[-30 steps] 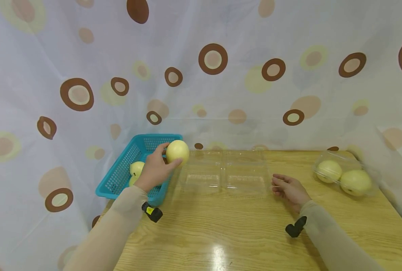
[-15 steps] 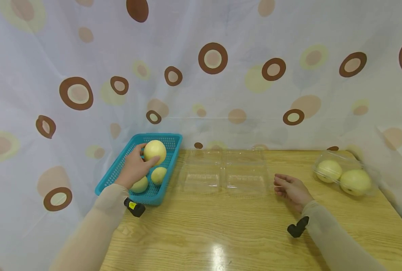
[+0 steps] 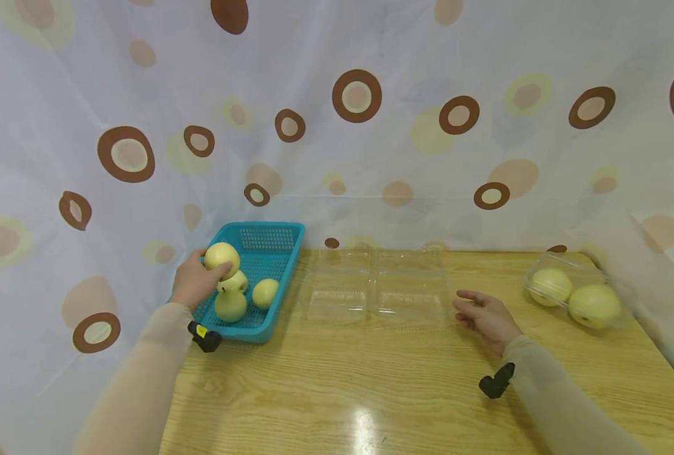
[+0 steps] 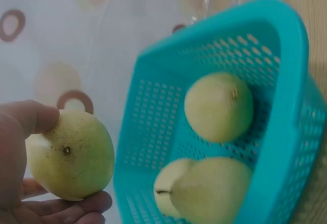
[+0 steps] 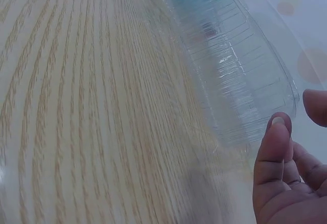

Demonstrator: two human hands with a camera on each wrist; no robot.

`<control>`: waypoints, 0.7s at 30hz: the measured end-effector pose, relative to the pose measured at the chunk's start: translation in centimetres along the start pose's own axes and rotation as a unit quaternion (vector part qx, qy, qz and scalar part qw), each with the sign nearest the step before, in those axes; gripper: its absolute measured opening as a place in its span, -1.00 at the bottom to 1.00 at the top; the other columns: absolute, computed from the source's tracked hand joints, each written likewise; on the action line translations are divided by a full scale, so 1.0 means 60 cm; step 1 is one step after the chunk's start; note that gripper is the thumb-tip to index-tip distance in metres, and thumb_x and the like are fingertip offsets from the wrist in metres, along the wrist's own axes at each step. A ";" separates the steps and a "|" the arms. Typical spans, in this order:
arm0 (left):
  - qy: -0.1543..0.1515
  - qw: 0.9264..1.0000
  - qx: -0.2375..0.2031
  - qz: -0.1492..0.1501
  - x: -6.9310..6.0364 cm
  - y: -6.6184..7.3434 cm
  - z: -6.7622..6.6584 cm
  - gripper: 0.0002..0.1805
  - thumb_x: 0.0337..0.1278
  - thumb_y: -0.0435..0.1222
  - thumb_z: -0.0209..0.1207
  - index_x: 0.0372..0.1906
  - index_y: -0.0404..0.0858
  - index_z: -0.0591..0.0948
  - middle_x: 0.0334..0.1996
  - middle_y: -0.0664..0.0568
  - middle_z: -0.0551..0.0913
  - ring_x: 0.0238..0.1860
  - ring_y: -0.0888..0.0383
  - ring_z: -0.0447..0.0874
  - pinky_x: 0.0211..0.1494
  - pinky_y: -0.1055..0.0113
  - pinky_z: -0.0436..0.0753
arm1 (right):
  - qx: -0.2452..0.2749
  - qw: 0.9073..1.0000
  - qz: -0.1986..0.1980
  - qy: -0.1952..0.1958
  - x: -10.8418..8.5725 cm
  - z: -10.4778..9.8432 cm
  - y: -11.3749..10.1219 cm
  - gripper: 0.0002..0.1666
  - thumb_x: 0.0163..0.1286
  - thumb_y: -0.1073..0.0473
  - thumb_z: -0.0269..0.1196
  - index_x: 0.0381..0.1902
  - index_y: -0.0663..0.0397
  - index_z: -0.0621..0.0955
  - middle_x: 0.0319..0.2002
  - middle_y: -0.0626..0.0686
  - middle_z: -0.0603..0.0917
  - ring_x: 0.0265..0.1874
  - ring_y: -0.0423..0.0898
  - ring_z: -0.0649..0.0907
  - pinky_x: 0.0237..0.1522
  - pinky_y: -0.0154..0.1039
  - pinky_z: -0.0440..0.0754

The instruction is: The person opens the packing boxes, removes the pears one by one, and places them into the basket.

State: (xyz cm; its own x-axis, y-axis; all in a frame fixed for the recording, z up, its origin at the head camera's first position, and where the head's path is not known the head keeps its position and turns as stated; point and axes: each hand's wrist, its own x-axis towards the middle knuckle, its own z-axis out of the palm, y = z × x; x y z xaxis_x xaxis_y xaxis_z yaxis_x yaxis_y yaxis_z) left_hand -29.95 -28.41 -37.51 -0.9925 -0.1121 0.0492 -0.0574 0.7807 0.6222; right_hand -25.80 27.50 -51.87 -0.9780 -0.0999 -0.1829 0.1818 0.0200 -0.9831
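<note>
My left hand point(image 3: 193, 283) holds a pale yellow pear point(image 3: 222, 258) above the left side of a blue plastic basket point(image 3: 271, 262). In the left wrist view the thumb lies on top of this pear point(image 4: 76, 155) and the fingers pass under it. Inside the basket lie several pears point(image 3: 265, 294), two of them touching point(image 4: 212, 188). Beside the right end of a clear plastic tray point(image 3: 407, 284), my right hand point(image 3: 487, 321) has its fingers loosely bent and holds nothing. The right wrist view shows its fingertips close to the tray's edge; I cannot tell whether they touch.
A second clear plastic container point(image 3: 572, 268) stands at the right of the wooden table point(image 3: 325, 392), with two pears point(image 3: 595, 306) in it. Behind the table hangs a white curtain point(image 3: 382, 158) with brown rings. The clear tray has see-through walls that are hard to make out.
My left hand has carried the pear leftward, from near the basket's right edge to its left side, uncovering pears in the basket. My right hand has hardly moved.
</note>
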 end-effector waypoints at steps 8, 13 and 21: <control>0.000 0.999 0.012 -0.047 0.016 -0.052 -0.002 -0.08 0.26 0.11 0.08 0.40 -0.51 0.11 0.21 -0.45 0.35 0.12 -0.31 0.41 0.02 -0.11 0.51 | 0.016 1.000 -0.001 -0.004 0.000 0.001 0.002 -0.15 0.40 0.20 0.21 0.45 0.40 0.05 -0.08 0.14 0.59 -0.19 -0.10 0.64 -0.08 -0.24 0.64; -0.002 0.998 0.026 -0.058 0.020 -0.070 -0.002 -0.11 0.25 0.06 0.08 0.36 -0.58 0.13 0.14 -0.48 0.38 0.05 -0.31 0.43 -0.05 -0.10 0.51 | 0.004 1.000 0.000 0.003 -0.002 0.001 0.002 -0.17 0.41 0.20 0.20 0.44 0.40 0.07 -0.06 0.17 0.58 -0.19 -0.09 0.65 -0.08 -0.23 0.64; -0.030 0.993 0.086 -0.069 0.029 -0.093 0.002 -0.12 0.21 0.03 0.11 0.27 -0.66 0.20 0.08 -0.53 0.40 0.03 -0.36 0.45 -0.06 -0.10 0.52 | -0.012 1.000 0.000 0.002 -0.002 0.001 0.003 -0.16 0.41 0.16 0.21 0.45 0.37 0.06 -0.06 0.16 0.59 -0.21 -0.10 0.65 -0.10 -0.25 0.64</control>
State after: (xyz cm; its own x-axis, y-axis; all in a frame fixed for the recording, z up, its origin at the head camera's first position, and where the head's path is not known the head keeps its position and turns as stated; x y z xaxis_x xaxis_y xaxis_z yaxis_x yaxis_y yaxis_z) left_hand -31.38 -32.88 -40.96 -0.9781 -0.1929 -0.0781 -0.2066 0.8539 0.4776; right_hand -25.62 27.48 -52.03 -0.9784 -0.0950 -0.1836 0.1801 0.0446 -0.9826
